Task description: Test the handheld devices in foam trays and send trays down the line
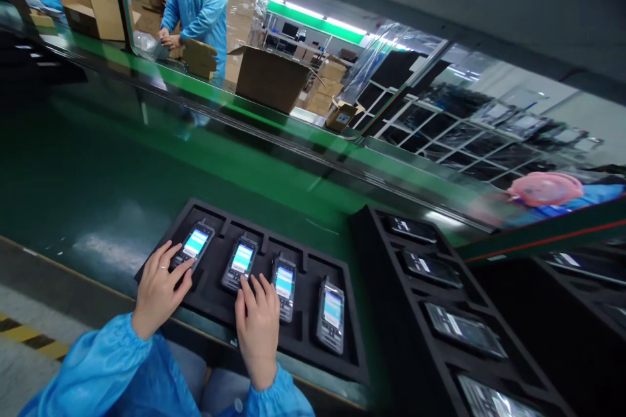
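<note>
A black foam tray [303, 260] lies on the green bench in front of me. Several handheld radios with lit screens sit in its slots. My left hand [162, 287] rests over the lower part of the leftmost radio [198, 242], fingers spread on or just above its keypad. At the bottom of the second radio [241, 259], my right hand [258, 322] has its fingers stretched out and holds nothing. Its fingertips also come close to the third radio [285, 283]. The rightmost radio [331, 316] lies apart from both hands.
Right of the tray stands a stack of black foam trays [386, 313] holding more devices. Behind the bench, a person in a blue coat [203, 6] handles something near open cardboard boxes [271, 78]. A pink cap [545, 189] shows at the right. Shelving [440, 130] stands behind.
</note>
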Tool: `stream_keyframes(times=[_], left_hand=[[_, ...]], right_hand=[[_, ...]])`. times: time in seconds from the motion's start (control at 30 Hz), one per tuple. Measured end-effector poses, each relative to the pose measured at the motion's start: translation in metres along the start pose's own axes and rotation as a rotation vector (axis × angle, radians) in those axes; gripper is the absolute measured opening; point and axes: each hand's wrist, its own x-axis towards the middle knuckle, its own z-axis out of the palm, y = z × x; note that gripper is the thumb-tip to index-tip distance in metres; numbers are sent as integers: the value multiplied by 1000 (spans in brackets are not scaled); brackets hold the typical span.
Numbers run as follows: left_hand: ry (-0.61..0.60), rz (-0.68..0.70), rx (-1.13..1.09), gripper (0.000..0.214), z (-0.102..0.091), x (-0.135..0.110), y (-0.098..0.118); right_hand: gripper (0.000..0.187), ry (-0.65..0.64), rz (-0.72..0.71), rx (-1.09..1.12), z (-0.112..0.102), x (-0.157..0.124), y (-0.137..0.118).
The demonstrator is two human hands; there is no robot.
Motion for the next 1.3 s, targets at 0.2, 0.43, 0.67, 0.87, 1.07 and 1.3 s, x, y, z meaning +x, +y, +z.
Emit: stream_keyframes(times=[0.2, 0.43, 0.67, 0.87, 1.07, 1.3], left_hand=[[10, -2, 24, 21, 2, 0, 1], [4, -11, 5, 23, 2, -2, 0], [-5, -8, 6, 24, 0, 0, 1], [-6, -12, 0, 25, 1, -1, 0], [-46, -24, -21, 21, -2, 3, 1], [-96, -11, -22, 37, 5, 31, 4]], right_hand=[[28, 8, 1, 59, 2, 2, 0], [28, -6, 35, 98, 2, 2, 0], [29, -23, 34, 79, 0, 1, -1], [29, -30, 20, 54, 0, 1, 0], [29, -23, 15, 47, 1, 1, 0], [28, -25, 12, 56, 0, 1, 1]])
